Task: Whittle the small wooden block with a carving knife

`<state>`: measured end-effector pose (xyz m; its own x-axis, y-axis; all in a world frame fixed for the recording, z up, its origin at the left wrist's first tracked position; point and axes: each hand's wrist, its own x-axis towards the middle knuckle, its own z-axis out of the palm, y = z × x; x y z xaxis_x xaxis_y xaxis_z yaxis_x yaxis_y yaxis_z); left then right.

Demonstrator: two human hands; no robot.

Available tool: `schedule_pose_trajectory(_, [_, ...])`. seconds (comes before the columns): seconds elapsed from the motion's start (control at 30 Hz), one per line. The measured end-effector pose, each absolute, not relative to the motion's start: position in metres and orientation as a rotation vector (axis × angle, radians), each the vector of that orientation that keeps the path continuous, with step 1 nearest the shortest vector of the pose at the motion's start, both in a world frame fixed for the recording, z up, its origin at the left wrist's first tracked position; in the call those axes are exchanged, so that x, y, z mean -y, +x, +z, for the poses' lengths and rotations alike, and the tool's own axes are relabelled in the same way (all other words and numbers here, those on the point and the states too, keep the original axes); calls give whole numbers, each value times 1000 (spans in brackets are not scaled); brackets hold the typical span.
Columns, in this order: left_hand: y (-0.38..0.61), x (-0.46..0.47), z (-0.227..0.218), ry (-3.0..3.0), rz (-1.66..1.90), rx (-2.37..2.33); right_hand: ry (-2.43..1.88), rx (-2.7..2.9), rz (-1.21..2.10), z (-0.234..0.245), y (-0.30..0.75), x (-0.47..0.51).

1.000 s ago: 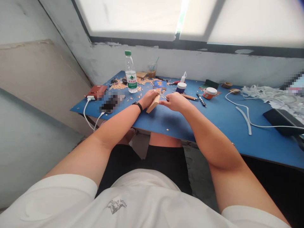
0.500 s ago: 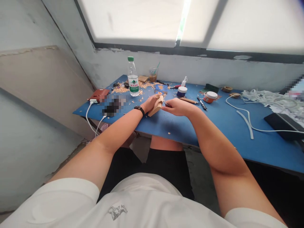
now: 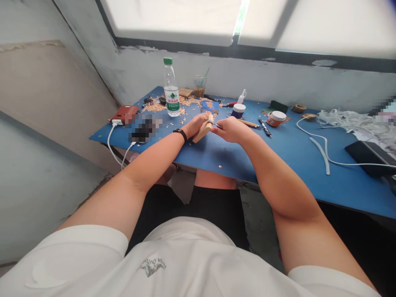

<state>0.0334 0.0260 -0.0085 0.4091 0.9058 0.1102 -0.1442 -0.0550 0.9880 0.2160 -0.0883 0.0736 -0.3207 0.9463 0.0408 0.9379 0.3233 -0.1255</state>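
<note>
My left hand (image 3: 197, 125) is closed around a pale block of wood (image 3: 202, 133), held tilted just above the blue table. My right hand (image 3: 230, 129) is wrapped round a slim carving knife (image 3: 219, 126); most of its handle is hidden in the fist. The tool's tip meets the upper part of the block, and my right thumb lies close to the wood's side. Beyond the hands lies a small blue-and-orange piece (image 3: 209, 106) among wood shavings (image 3: 182, 110).
On the blue table (image 3: 291, 165) stand a water bottle (image 3: 172, 93), a drink cup (image 3: 199, 87), a blue jar (image 3: 238, 110) and an orange jar (image 3: 276, 119). Pens (image 3: 265, 128) lie right of my hands. A phone (image 3: 144, 130) and brown case (image 3: 123, 114) sit left, with white cables (image 3: 325, 150) at right.
The knife's tip now rests against the wood block, where before it was hidden by my right hand. The view has tipped down slightly, so the table things appear higher.
</note>
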Motion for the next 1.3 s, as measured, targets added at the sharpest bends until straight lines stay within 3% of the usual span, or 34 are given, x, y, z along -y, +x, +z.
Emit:
schedule_pose_trajectory(0.27, [22,-29,-14,1631,1053,-797,-1870,2384,101,64,217,76])
schedule_pose_trajectory(0.67, [23,-23,-17,1571,1041,-740,-1695,2567,246,95,212,110])
schedule_pose_trajectory(0.87, [24,-14,-9,1510,1025,-693,-1593,2598,345,87,221,100])
schedule_pose_trajectory(1.3, [27,-12,-1,1386,1026,-733,-1614,2460,191,64,214,84])
